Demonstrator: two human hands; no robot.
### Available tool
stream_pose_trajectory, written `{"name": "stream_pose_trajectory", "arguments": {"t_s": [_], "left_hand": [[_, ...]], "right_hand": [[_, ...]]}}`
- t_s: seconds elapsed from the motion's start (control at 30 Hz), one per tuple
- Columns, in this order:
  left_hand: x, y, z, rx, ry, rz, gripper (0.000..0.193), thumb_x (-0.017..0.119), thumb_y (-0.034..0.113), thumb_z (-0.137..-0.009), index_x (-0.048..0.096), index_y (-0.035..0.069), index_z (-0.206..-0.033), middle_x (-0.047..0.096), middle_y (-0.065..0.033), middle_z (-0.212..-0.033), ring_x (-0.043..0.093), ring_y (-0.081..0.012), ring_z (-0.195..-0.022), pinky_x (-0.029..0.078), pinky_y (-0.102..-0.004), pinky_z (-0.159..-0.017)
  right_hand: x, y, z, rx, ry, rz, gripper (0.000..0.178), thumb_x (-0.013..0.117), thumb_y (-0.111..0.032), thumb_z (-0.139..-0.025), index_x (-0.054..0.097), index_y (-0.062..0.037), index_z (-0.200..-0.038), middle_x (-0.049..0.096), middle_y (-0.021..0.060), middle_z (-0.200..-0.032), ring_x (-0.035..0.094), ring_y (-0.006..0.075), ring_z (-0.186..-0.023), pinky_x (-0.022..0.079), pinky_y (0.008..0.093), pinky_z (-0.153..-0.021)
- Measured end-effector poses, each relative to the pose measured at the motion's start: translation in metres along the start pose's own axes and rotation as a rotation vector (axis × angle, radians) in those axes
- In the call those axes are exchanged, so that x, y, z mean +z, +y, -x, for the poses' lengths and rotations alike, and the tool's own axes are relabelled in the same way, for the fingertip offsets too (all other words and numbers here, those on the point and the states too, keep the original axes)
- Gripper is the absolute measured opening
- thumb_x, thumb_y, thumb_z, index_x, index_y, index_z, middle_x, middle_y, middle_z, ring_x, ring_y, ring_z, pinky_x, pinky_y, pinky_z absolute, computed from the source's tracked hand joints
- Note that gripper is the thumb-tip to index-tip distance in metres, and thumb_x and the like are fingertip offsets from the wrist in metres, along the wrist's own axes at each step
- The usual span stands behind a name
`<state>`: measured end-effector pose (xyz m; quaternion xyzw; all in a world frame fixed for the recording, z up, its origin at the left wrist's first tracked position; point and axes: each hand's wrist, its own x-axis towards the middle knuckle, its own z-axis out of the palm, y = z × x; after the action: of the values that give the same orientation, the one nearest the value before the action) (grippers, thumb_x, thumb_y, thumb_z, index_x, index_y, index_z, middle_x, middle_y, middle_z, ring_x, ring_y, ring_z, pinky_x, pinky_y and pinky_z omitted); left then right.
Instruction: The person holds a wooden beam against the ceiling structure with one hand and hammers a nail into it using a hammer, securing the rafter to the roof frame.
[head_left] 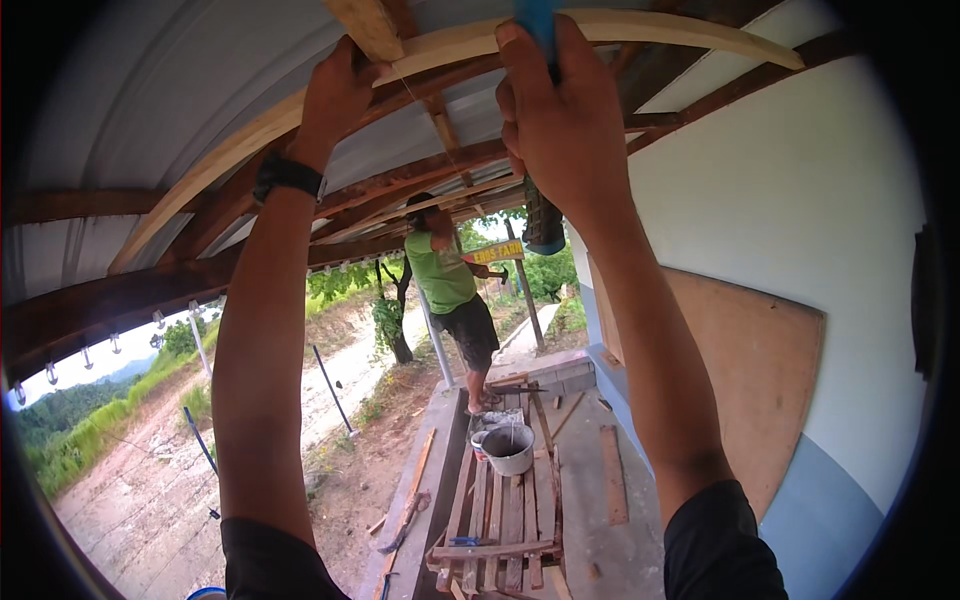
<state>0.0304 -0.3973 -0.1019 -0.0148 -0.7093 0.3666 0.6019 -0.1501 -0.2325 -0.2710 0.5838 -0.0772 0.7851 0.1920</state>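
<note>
Overhead, a pale wooden strip runs across under the roof, bowed by the lens. My left hand, a dark watch on its wrist, is raised and closed on the strip, beside the end of a short wood piece. A thin string hangs slanting from near these fingers. My right hand is wrapped round a hammer with a blue shaft and black grip. The hammer's head lies beyond the top edge, out of view.
A person in a green shirt stands ahead, holding a hammer. Below, a slatted wooden platform bears a bucket. A wall with a brown board rises at right; loose planks lie on the floor.
</note>
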Motion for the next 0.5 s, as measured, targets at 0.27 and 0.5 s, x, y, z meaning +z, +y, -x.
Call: {"name": "stream_pose_trajectory", "arguments": {"t_s": [0.27,0.5], "left_hand": [[-0.034,-0.008,-0.014,-0.139,-0.359,0.233,0.05,0.064,0.031,-0.102,0.056,0.003,-0.143,0.068,-0.0174,-0.132,0.063,-0.0333,-0.124,0.047,-0.0429,-0.107],[-0.036,0.007,-0.006,-0.159,-0.248,0.391,0.054,0.064,0.024,-0.103,0.048,0.002,-0.15,0.064,-0.0118,-0.14,0.059,-0.0259,-0.13,0.045,-0.0394,-0.111]], "right_hand": [[0.006,0.046,0.025,0.118,-0.105,0.138,0.026,0.057,-0.031,-0.106,0.057,-0.0053,-0.101,0.049,-0.0016,-0.058,0.045,0.007,-0.043,0.036,0.0289,-0.04],[0.0,0.033,0.03,0.194,-0.139,0.243,0.027,0.056,-0.03,-0.105,0.058,-0.003,-0.103,0.054,0.0087,-0.06,0.057,0.0231,-0.052,0.042,0.0388,-0.048]]}}
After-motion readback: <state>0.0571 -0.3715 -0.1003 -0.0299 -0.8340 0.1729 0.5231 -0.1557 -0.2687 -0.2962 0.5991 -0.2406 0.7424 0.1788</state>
